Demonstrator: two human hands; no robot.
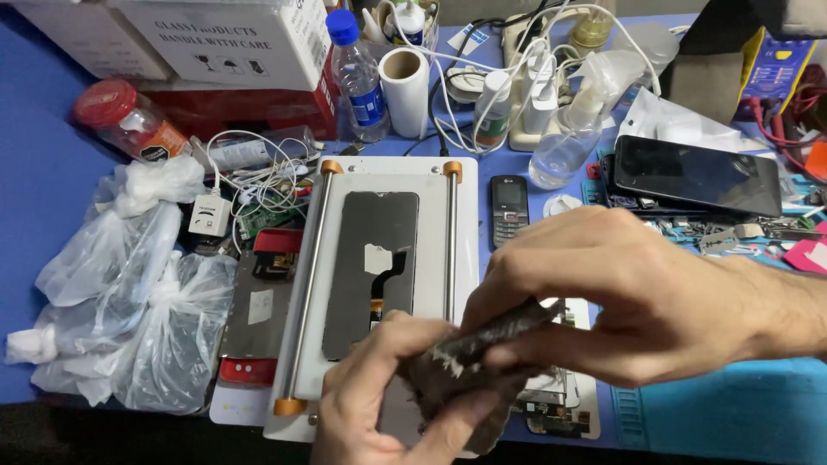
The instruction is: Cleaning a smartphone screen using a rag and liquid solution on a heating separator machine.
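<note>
Blue matting (52, 172) covers a crowded repair bench, and nearly every part of it carries tools, cables and phone parts. Near the front edge, the left hand (388, 396) curls around a dark, crumpled, grimy rag-like wad (465, 357), thumb and fingers closed on its lower end. The right hand (637, 293) comes in from the right and pinches the upper end of the same wad between thumb and fingertips, so both hands grip it at once, close together and touching through it.

Just behind the hands lies a white flat plate with two steel rods and orange end caps (388, 172). A black phone display panel with a ribbon cable (372, 271) rests face down on that plate, between the rods.

Left of the plate sit knotted clear plastic bags with white wadding (146, 301) and a tangle of white charger cables (250, 168). Behind it stand a clear water bottle with a blue cap (357, 73) and a white paper roll (405, 86). A small black keypad phone (508, 207) lies right of the plate, and a larger black smartphone (698, 172) rests farther right.
</note>
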